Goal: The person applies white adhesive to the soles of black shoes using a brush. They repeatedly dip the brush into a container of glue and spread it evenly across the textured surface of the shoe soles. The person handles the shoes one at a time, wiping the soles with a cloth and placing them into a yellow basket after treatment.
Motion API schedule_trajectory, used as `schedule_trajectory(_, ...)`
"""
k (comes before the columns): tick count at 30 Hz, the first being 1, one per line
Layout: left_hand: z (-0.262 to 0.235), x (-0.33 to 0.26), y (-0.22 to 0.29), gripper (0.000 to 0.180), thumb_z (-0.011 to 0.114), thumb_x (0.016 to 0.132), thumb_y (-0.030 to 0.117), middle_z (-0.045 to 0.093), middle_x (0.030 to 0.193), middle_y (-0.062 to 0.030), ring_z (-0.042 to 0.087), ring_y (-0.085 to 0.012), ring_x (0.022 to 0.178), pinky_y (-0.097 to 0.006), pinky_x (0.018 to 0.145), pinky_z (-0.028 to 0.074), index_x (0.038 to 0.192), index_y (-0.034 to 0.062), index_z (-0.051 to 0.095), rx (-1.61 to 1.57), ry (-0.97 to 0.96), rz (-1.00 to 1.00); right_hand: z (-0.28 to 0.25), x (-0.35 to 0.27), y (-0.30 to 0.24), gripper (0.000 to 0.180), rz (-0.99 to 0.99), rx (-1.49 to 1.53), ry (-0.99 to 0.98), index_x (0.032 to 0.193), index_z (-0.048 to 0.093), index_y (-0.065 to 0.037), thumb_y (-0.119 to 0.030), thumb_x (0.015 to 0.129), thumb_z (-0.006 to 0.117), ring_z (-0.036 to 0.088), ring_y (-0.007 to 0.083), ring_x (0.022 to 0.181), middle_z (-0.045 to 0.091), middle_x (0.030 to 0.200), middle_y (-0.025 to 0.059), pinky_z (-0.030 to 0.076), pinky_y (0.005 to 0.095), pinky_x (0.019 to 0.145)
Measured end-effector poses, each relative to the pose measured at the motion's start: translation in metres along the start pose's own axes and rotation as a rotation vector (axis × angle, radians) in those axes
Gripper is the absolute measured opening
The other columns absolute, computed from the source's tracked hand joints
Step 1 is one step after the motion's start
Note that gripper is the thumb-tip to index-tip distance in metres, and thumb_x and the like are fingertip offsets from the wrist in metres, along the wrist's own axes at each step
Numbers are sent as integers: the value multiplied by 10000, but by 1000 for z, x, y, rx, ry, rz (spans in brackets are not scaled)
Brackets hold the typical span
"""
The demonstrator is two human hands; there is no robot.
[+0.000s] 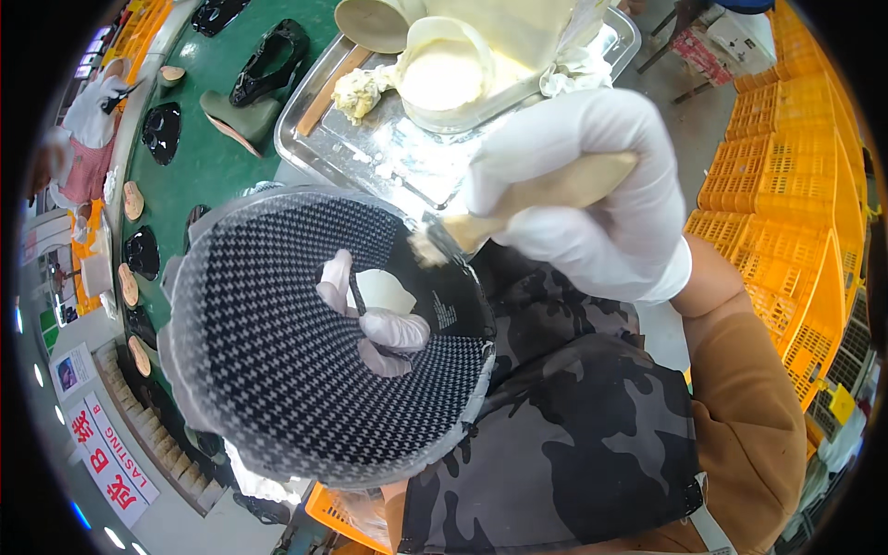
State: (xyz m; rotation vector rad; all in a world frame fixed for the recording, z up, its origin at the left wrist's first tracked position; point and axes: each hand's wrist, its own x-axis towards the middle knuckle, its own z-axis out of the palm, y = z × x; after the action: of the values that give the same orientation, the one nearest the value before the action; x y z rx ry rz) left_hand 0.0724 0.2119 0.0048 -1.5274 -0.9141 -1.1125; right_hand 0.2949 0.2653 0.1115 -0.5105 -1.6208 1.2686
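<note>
My left hand (393, 333), in a white glove, grips a wide, curved piece of black-and-white houndstooth fabric (287, 305). Its fingertips show around the opening at the middle, closed over a dark edge; the rest of that hand is hidden behind the cloth. The piece has a pale rim and a plain black panel (453, 296) on its right side. My gloved right hand (601, 194) is wrapped round a wooden-handled brush (573, 182). The brush's pale, slightly blurred bristles are at the upper edge of the black panel; whether they touch it I cannot tell.
Beyond the piece lies a metal tray (370, 157) with a cup of white paste (444, 74), a paste-crusted lump (359, 92) and a wooden stick (333, 92). Black shoes (270, 63) and shoe forms stand on the green surface at left. Orange crates (768, 185) line the right. Another person (88, 129) is far left.
</note>
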Motion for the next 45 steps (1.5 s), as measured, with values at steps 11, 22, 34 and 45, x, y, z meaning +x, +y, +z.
schedule_trajectory(11, -25, 41, 11, 283, 298, 904, 35, 538, 920, -306, 616, -339, 679, -357, 551, 576, 1101, -152, 379, -2, -298, -159, -1, -6, -16, 315, 262, 182, -59, 970, 437, -36, -239, 838, 638, 584, 131, 675, 590, 810, 101, 490, 220, 547)
schedule_trajectory(22, -21, 24, -2, 300, 324, 872, -10, 486, 994, -307, 614, -370, 733, -342, 542, 598, 1156, -105, 348, -100, -141, -28, -3, -22, 1, 263, 197, 135, 18, 995, 433, -27, -164, 854, 608, 566, 106, 610, 585, 847, 136, 472, 203, 545)
schedule_trajectory(34, -51, -2, 9, 416, 320, 930, 80, 469, 1144, -278, 568, -343, 944, -473, 904, 397, 1324, 32, 197, -170, -486, -278, -3, -4, 30, 203, -34, -41, -51, 1009, 437, -15, -39, 858, 570, 576, 113, 690, 574, 874, 86, 483, 232, 616)
schedule_trajectory(45, -65, 36, 42, 308, 426, 918, 109, 576, 1086, -184, 546, -252, 976, -375, 926, 395, 1154, -82, 479, -1148, -201, -1620, -22, 2, 55, 195, -198, 207, 406, 1077, 414, -5, -9, 897, 490, 613, 168, 869, 561, 1040, 137, 522, 258, 761)
